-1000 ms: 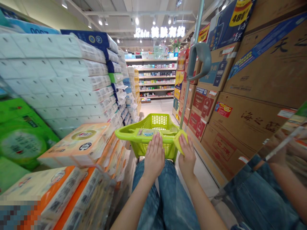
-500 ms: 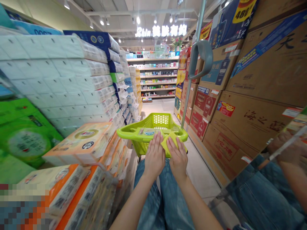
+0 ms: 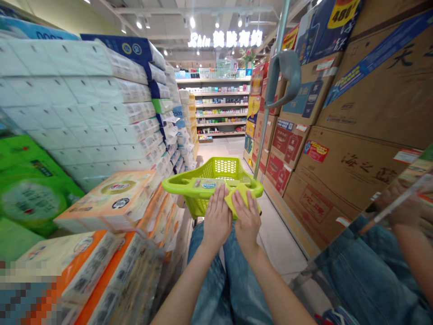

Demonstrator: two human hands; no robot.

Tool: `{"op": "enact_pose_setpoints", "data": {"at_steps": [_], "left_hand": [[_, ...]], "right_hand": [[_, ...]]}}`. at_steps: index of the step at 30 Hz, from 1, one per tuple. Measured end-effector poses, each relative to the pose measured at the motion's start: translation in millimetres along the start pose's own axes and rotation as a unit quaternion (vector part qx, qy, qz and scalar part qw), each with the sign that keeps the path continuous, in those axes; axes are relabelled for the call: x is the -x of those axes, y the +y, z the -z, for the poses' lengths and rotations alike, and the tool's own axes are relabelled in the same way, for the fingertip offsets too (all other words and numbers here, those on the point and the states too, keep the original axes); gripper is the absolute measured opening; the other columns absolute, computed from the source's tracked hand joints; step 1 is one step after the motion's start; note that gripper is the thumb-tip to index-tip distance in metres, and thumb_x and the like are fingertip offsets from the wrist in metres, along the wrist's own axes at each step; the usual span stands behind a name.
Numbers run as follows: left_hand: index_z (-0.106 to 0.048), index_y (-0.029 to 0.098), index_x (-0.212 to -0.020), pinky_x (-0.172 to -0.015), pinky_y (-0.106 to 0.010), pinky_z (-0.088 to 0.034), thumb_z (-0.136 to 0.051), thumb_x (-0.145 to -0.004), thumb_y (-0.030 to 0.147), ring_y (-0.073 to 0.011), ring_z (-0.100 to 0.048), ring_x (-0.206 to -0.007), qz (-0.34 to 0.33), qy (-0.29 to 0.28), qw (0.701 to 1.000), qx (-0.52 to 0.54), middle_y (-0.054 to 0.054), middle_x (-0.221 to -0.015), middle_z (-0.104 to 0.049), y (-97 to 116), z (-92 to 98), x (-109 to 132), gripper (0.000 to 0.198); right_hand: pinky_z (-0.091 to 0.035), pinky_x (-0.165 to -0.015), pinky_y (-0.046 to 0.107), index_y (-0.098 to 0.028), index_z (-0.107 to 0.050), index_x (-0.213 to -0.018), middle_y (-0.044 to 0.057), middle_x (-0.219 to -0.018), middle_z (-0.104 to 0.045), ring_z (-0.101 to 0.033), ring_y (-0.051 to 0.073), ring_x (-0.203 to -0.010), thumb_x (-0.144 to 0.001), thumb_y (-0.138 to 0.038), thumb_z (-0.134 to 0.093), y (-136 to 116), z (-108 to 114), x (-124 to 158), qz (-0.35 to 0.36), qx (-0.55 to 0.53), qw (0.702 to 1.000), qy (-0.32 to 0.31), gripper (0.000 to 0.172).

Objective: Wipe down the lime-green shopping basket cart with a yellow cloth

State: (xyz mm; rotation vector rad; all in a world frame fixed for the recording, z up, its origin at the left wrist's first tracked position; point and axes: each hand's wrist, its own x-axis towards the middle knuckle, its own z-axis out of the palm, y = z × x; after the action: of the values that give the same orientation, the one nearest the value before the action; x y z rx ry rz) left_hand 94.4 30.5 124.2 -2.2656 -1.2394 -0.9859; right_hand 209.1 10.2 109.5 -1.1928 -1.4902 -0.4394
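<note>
A lime-green plastic shopping basket point(image 3: 189, 203) with a latticed wall stands low in front of my knees. My left hand point(image 3: 217, 215) lies over its near rim, fingers stretched out and close together, holding nothing visible. Beside it, my right hand point(image 3: 246, 216) presses a yellow cloth point(image 3: 231, 202) against the rim; the fingers cover much of the cloth. A label point(image 3: 205, 184) sits on the rim just ahead of my left fingers. From the basket's right side rises a metal pole point(image 3: 262, 149) with a grey loop handle point(image 3: 283, 81).
Packs of tissue point(image 3: 77, 108) are piled high on the left, with orange-and-white packs point(image 3: 111, 189) lower and nearer. Cardboard cartons point(image 3: 358, 176) line the right side. A reflective panel at lower right mirrors jeans and a hand. Stocked shelves point(image 3: 221, 108) stand across the aisle's end.
The view has shifted slightly, so most things sit a little higher and further left. Both hands stay at the rim; the right hand keeps the yellow cloth under its fingers.
</note>
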Motion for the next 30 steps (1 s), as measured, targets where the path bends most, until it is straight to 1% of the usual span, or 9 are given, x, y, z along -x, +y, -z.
{"op": "enact_pose_setpoints", "data": {"at_steps": [2, 5, 9, 12, 18, 22, 25, 27, 30], "left_hand": [[-0.008, 0.008, -0.157, -0.119, -0.045, -0.032, -0.037, -0.097, 0.016, -0.0237, -0.013, -0.153, -0.002, -0.003, 1.0, -0.008, -0.015, -0.162, -0.026, -1, 0.1, 0, 0.067], [-0.007, 0.009, -0.157, -0.119, -0.044, -0.032, -0.037, -0.097, 0.016, -0.023, -0.015, -0.153, -0.004, -0.002, 1.0, -0.015, -0.014, -0.161, -0.028, -2, 0.2, 0, 0.067], [-0.004, 0.01, -0.158, -0.12, -0.045, -0.031, -0.035, -0.098, 0.017, -0.0235, -0.016, -0.152, -0.005, 0.005, 1.0, -0.011, -0.014, -0.162, -0.027, 0, -0.8, -1, 0.068], [-0.003, 0.01, -0.158, -0.12, -0.045, -0.03, -0.035, -0.099, 0.018, -0.0236, -0.017, -0.152, 0.003, 0.008, 1.0, -0.002, -0.015, -0.162, -0.027, 2, -1.8, -1, 0.068], [-0.007, 0.011, -0.158, -0.119, -0.046, -0.032, -0.035, -0.097, 0.017, -0.0241, -0.016, -0.152, 0.004, 0.008, 1.0, 0.007, -0.015, -0.162, -0.028, 1, -0.4, 0, 0.067], [-0.009, 0.01, -0.157, -0.119, -0.045, -0.032, -0.035, -0.097, 0.016, -0.0232, -0.017, -0.152, 0.003, 0.004, 1.0, -0.006, -0.014, -0.161, -0.029, -1, 0.6, 0, 0.066], [-0.007, 0.009, -0.157, -0.12, -0.044, -0.031, -0.035, -0.098, 0.017, -0.0229, -0.016, -0.152, -0.003, 0.009, 1.0, -0.006, -0.014, -0.161, -0.029, 0, -0.6, -1, 0.067], [-0.006, 0.01, -0.158, -0.12, -0.045, -0.031, -0.035, -0.098, 0.018, -0.0232, -0.017, -0.152, -0.003, 0.011, 1.0, -0.001, -0.015, -0.161, -0.027, 1, -1.8, -1, 0.067], [-0.005, 0.011, -0.158, -0.12, -0.045, -0.031, -0.034, -0.099, 0.018, -0.024, -0.018, -0.152, 0.005, 0.014, 1.0, 0.004, -0.015, -0.162, -0.027, 2, -3.0, -1, 0.067]], "right_hand": [[-0.03, -0.122, 0.046, -0.028, -0.05, -0.144, -0.001, -0.137, -0.063, -0.029, 0.017, -0.149, -0.086, 0.003, -0.035, -2, 0, 1, 0.045, 0.027, 0.998, -0.023, 0.068], [-0.032, -0.121, 0.047, -0.028, -0.049, -0.145, 0.0, -0.138, -0.062, -0.032, 0.018, -0.148, -0.085, 0.003, -0.035, 16, 7, -1, 0.06, 0.036, 0.997, -0.02, 0.069], [-0.035, -0.119, 0.05, -0.026, -0.046, -0.147, 0.002, -0.144, -0.057, -0.035, 0.02, -0.146, -0.074, 0.003, -0.034, 51, 20, -11, -0.054, -0.014, 0.997, 0.051, 0.079], [-0.036, -0.119, 0.048, -0.025, -0.046, -0.147, 0.001, -0.146, -0.055, -0.038, 0.019, -0.145, -0.069, 0.002, -0.034, 55, 23, -20, -0.121, -0.027, 0.99, 0.07, 0.083], [-0.03, -0.122, 0.045, -0.027, -0.047, -0.146, -0.001, -0.14, -0.06, -0.029, 0.018, -0.149, -0.084, 0.003, -0.035, 4, 8, -15, 0.048, 0.055, 0.997, -0.029, 0.069], [-0.03, -0.122, 0.044, -0.027, -0.045, -0.148, 0.001, -0.14, -0.061, -0.03, 0.017, -0.148, -0.088, 0.001, -0.035, 8, 8, -5, 0.075, 0.056, 0.995, -0.032, 0.067], [-0.033, -0.12, 0.049, -0.027, -0.042, -0.149, 0.002, -0.142, -0.058, -0.033, 0.02, -0.147, -0.084, 0.002, -0.031, 35, 16, -4, 0.041, 0.036, 0.998, 0.013, 0.072], [-0.035, -0.119, 0.052, -0.027, -0.041, -0.15, 0.003, -0.146, -0.055, -0.034, 0.021, -0.147, -0.08, 0.001, -0.031, 48, 21, -8, -0.014, 0.016, 0.999, 0.044, 0.076], [-0.037, -0.118, 0.052, -0.026, -0.038, -0.151, 0.002, -0.149, -0.051, -0.033, 0.021, -0.147, -0.077, 0.0, -0.032, 47, 20, -13, -0.082, 0.002, 0.995, 0.063, 0.079]]}}
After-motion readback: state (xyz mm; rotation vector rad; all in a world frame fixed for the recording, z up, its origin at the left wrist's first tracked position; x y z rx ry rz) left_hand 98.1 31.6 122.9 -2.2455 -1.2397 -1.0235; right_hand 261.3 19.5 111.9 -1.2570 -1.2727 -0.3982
